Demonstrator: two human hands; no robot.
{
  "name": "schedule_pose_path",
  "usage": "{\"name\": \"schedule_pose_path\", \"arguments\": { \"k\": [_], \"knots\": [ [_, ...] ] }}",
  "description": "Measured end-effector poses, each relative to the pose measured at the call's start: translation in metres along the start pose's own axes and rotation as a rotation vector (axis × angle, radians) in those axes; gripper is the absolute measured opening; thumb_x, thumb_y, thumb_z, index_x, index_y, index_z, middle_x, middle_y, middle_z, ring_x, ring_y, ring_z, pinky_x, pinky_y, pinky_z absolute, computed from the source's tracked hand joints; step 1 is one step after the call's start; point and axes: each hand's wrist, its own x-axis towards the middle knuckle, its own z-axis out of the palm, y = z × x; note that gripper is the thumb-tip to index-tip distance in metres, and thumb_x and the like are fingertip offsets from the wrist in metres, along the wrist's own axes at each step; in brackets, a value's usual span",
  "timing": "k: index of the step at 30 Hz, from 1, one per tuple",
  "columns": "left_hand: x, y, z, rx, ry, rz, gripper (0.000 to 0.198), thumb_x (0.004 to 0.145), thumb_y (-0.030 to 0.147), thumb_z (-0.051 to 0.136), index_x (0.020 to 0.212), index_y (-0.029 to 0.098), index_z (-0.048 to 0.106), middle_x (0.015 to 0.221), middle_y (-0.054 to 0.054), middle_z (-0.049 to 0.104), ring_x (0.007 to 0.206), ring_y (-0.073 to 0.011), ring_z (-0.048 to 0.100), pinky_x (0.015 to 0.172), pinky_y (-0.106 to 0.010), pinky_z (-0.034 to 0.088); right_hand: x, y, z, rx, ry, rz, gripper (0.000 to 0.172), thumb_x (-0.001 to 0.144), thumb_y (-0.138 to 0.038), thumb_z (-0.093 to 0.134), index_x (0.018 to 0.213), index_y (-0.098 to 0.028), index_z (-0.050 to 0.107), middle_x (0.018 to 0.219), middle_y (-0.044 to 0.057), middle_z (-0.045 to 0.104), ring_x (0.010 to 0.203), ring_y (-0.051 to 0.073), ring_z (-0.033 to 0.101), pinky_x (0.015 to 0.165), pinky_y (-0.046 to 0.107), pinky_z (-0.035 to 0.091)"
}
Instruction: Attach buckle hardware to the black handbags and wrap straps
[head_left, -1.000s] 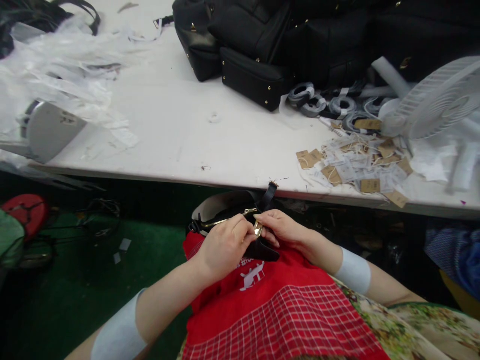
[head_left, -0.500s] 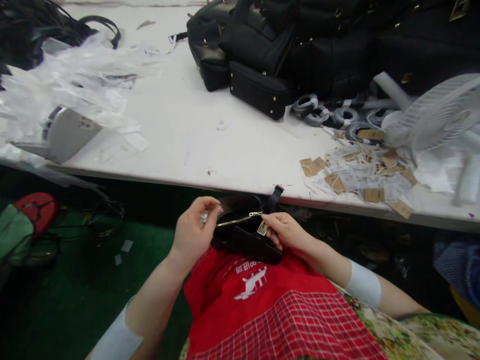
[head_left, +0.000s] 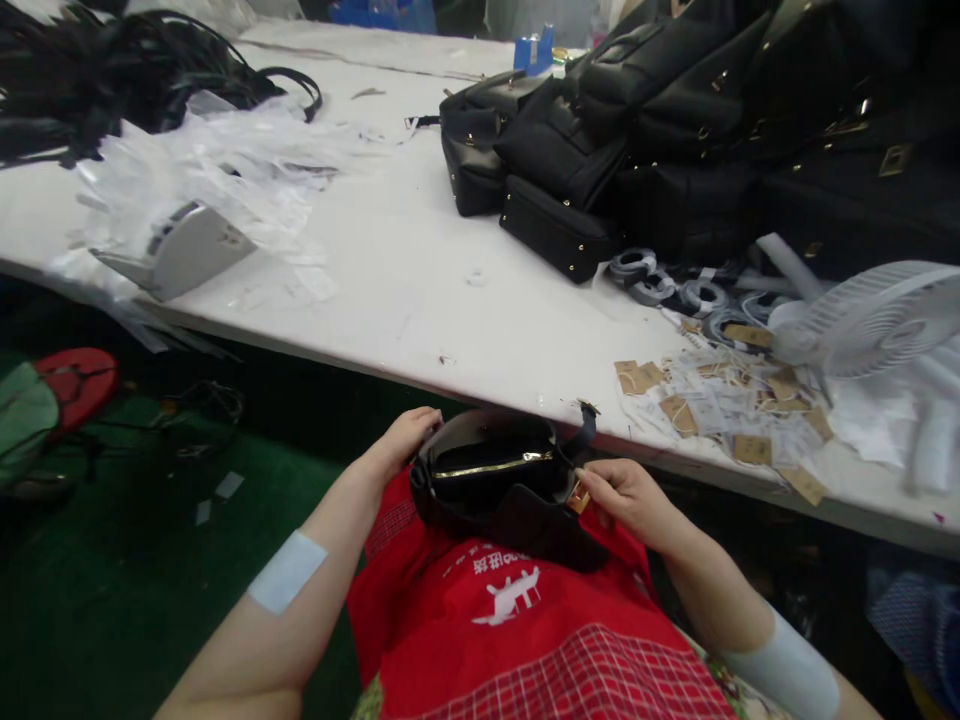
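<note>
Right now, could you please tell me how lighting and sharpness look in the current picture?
Head view: the white table is bright, the green floor below in deep shadow; head view: the piled black bags are so dark that much detail is lost; head view: the zip in the open black bag glints, while the bluish cloth at lower right looks soft and dim.

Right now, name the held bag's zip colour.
The zip is gold, clearest in the head view.
</note>
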Motion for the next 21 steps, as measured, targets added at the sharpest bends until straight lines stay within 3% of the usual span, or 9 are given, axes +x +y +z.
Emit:
{"name": "schedule_pose_path", "arguments": {
  "k": [2,4,6,8,10,14,17,19,21],
  "knots": [
    [-0.020,0.003,0.022,-0.059,-0.096,0.022,0.035,0.075,0.052,0.051,0.064,0.019,0.053,0.048,0.005,0.042,0.044,-0.0121,0.039,0.047,-0.024,0.034,-0.001,-0.003,-0.009,-0.155,0.084,0.013,0.036,0.088,-0.048,0.054,0.070,-0.018,0.059,0.057,0.000,0.059,0.050,0.012,0.051,0.050,0.024,0.040],
    [-0.045,0.005,0.049,-0.095,-0.181,0.070,0.035,0.078,0.051,0.051,0.062,0.019,0.052,0.049,0.005,0.042,0.045,-0.0116,0.038,0.048,-0.024,0.033,-0.003,-0.009,-0.017,-0.296,0.138,0.000,0.021,0.083,-0.040,0.063,0.083,-0.019,0.064,0.074,0.003,0.068,0.065,0.017,0.060,0.061,0.027,0.046],
    [-0.068,0.005,0.072,-0.096,-0.292,0.173,0.034,0.079,0.047,0.054,0.062,0.018,0.054,0.057,0.001,0.051,0.055,-0.0142,0.047,0.055,-0.025,0.039,-0.005,-0.018,-0.019,-0.340,0.102,0.006,0.022,0.085,-0.039,0.061,0.090,-0.019,0.068,0.084,0.006,0.071,0.075,0.020,0.064,0.069,0.030,0.048],
    [-0.084,0.005,0.086,-0.071,-0.374,0.236,0.029,0.081,0.041,0.055,0.064,0.017,0.058,0.064,0.000,0.058,0.064,-0.0175,0.053,0.060,-0.027,0.042,-0.005,-0.028,-0.016,-0.331,0.030,0.046,0.034,0.092,-0.045,0.049,0.086,-0.018,0.070,0.079,0.007,0.071,0.071,0.019,0.063,0.067,0.030,0.048],
    [-0.092,0.006,0.092,-0.032,-0.399,0.251,0.022,0.081,0.034,0.055,0.069,0.016,0.061,0.069,-0.001,0.063,0.068,-0.0195,0.056,0.063,-0.028,0.042,-0.003,-0.035,-0.010,-0.356,0.008,0.058,0.043,0.095,-0.047,0.041,0.081,-0.018,0.070,0.072,0.006,0.069,0.065,0.018,0.061,0.063,0.030,0.046],
    [-0.097,0.011,0.091,0.145,-0.356,0.281,0.023,0.085,0.031,0.052,0.070,0.017,0.060,0.069,-0.001,0.064,0.065,-0.0189,0.056,0.058,-0.027,0.037,0.007,-0.038,0.003,-0.511,0.043,-0.075,0.037,0.093,-0.047,0.049,0.078,-0.020,0.070,0.082,0.008,0.070,0.077,0.021,0.061,0.073,0.031,0.045],
    [-0.099,0.014,0.089,0.322,-0.293,0.312,0.026,0.089,0.032,0.049,0.068,0.019,0.056,0.068,-0.003,0.061,0.064,-0.0190,0.056,0.058,-0.028,0.036,0.020,-0.026,0.007,-0.468,-0.031,0.054,0.050,0.094,-0.053,0.041,0.067,-0.019,0.066,0.068,0.007,0.066,0.063,0.018,0.057,0.061,0.030,0.042],
    [-0.100,0.015,0.089,0.345,-0.245,0.350,0.024,0.089,0.030,0.047,0.069,0.019,0.055,0.071,-0.004,0.062,0.068,-0.0202,0.058,0.062,-0.030,0.039,0.028,-0.017,0.008,-0.478,-0.084,0.185,0.052,0.090,-0.056,0.048,0.058,-0.018,0.062,0.056,0.005,0.061,0.051,0.016,0.050,0.050,0.028,0.036],
    [-0.102,0.013,0.090,0.320,-0.185,0.377,0.025,0.091,0.030,0.044,0.070,0.020,0.053,0.073,-0.005,0.063,0.070,-0.0211,0.059,0.065,-0.031,0.042,0.034,-0.011,0.011,-0.481,-0.097,0.209,0.049,0.081,-0.055,0.062,0.050,-0.018,0.059,0.049,0.003,0.057,0.046,0.013,0.044,0.046,0.027,0.031]
  ]
}}
